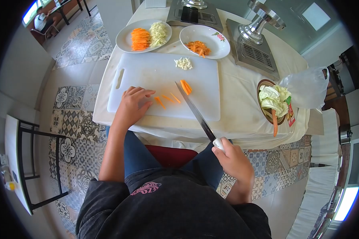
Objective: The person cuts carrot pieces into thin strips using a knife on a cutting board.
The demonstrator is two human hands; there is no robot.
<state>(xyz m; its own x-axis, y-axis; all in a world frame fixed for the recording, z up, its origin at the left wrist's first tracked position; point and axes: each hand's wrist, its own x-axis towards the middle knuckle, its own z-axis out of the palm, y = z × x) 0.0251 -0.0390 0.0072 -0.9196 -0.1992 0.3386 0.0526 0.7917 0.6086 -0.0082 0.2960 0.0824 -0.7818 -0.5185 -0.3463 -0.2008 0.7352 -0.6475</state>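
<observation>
A long knife (196,112) with a white handle is gripped in my right hand (234,158), its blade slanting up and left over the white cutting board (147,71). Just right of the blade tip lie a few carrot pieces (186,87). Several thin carrot strips (166,100) are spread on the board between the blade and my left hand (135,102). That hand rests over the board's left part, fingers apart and holding nothing. A small heap of chopped white pieces (183,63) sits near the board's far edge.
Beyond the board stand a plate (123,40) of shredded carrot and pale green shreds, and a flowered plate (217,49) with carrot bits. Metal stoves (253,49) are behind. At right are a bowl (261,84) of cabbage and carrot, and a plastic bag (307,87).
</observation>
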